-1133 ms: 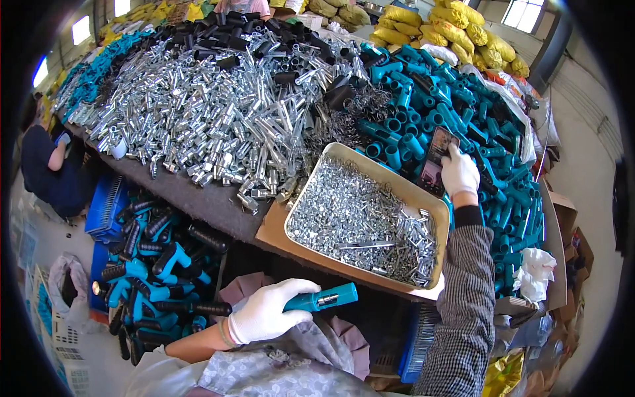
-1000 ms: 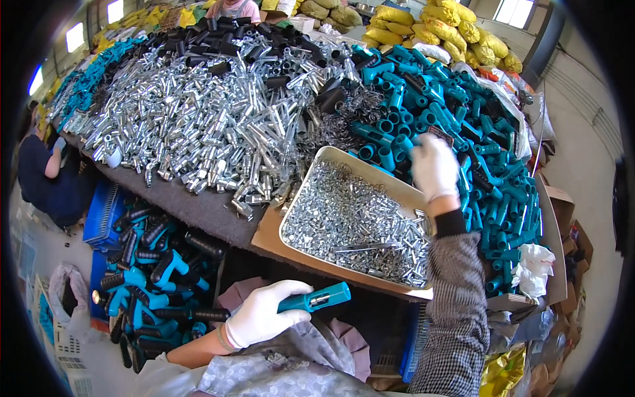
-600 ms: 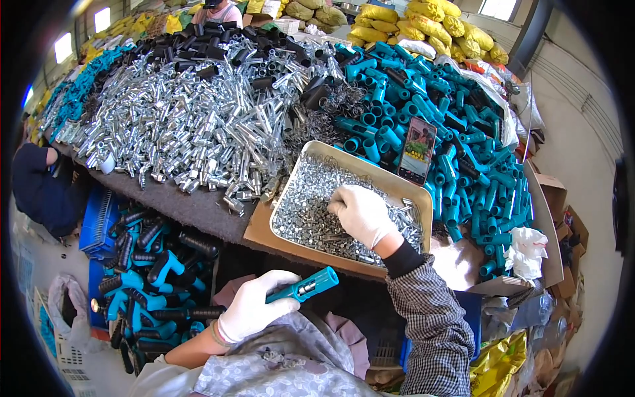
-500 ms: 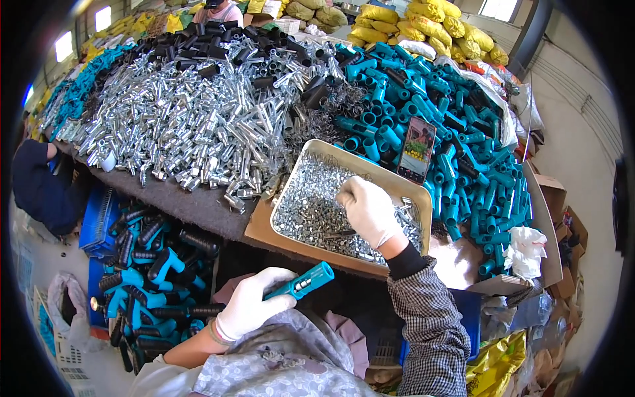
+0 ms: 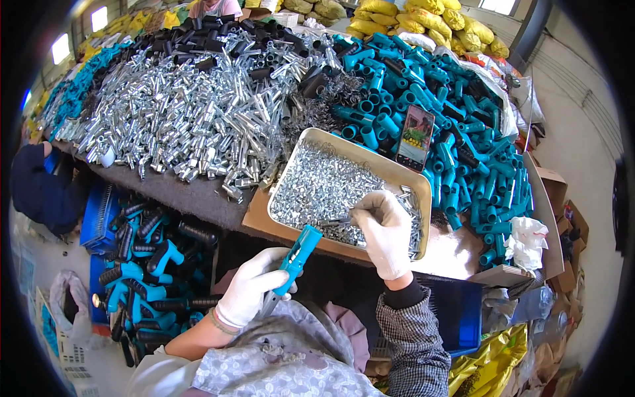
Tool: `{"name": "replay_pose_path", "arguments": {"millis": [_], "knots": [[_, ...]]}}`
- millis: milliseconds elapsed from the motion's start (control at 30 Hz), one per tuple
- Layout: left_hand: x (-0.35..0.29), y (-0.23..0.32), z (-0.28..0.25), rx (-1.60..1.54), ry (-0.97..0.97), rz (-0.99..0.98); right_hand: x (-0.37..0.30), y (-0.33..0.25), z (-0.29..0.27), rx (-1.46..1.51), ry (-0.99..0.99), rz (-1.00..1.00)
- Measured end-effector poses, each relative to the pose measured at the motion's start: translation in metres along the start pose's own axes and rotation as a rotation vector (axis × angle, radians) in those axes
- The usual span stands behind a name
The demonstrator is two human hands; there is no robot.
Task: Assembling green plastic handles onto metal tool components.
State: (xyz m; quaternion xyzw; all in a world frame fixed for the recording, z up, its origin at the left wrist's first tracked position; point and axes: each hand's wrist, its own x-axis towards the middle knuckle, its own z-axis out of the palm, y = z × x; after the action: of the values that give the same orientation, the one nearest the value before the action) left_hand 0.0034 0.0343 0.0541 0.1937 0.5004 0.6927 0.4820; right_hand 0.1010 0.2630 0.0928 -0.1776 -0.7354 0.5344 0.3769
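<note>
In my left hand [image 5: 254,284], which wears a white glove, is a teal plastic tube-shaped handle [image 5: 301,251] with a slot along its side. The tube leans up and to the right, its top end free of the fingers. My gloved right hand [image 5: 383,231] hovers over the near right part of a cream tray [image 5: 423,198]. Its thumb and fingers are pinched together; whatever they hold is too small to make out. Small shiny metal parts [image 5: 324,182] fill much of the tray.
Behind the tray lie heaps of silver metal fittings [image 5: 178,126] and teal plastic handles [image 5: 456,145]. A phone [image 5: 415,139] leans at the tray's far edge. Below left, a blue crate [image 5: 99,221] holds teal-and-black handles. Other people [image 5: 40,188] are at the left and far side.
My right hand has come nearer and slightly right, toward the tray's near edge. My left hand has turned the teal handle more upright; metal showing in its slot earlier is less visible now.
</note>
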Motion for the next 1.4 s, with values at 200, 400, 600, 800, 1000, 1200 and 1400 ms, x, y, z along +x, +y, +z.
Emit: {"name": "replay_pose_path", "arguments": {"millis": [200,400,600,800,1000,1200,1400], "knots": [[0.004,0.0,0.005,-0.013,0.002,-0.028,0.019,0.022,-0.003,-0.534,0.046,-0.182],[0.006,-0.006,0.002,-0.041,0.02,-0.036,0.03,0.029,0.013,-0.82,-0.139,-0.347],[0.003,-0.002,0.004,-0.077,-0.001,-0.014,0.043,0.028,0.02,-0.752,-0.217,-0.24],[0.006,-0.002,-0.001,-0.074,0.041,-0.036,0.039,0.029,0.019,-0.728,-0.169,-0.258],[0.005,-0.001,0.002,-0.112,0.009,-0.044,0.037,0.036,0.021,-0.747,-0.164,-0.312],[0.006,-0.003,-0.002,-0.163,0.016,-0.057,0.028,0.03,0.012,-0.522,0.024,-0.24],[0.009,-0.004,0.003,-0.214,0.005,-0.081,0.028,0.032,0.008,-0.546,0.034,-0.212]]}}
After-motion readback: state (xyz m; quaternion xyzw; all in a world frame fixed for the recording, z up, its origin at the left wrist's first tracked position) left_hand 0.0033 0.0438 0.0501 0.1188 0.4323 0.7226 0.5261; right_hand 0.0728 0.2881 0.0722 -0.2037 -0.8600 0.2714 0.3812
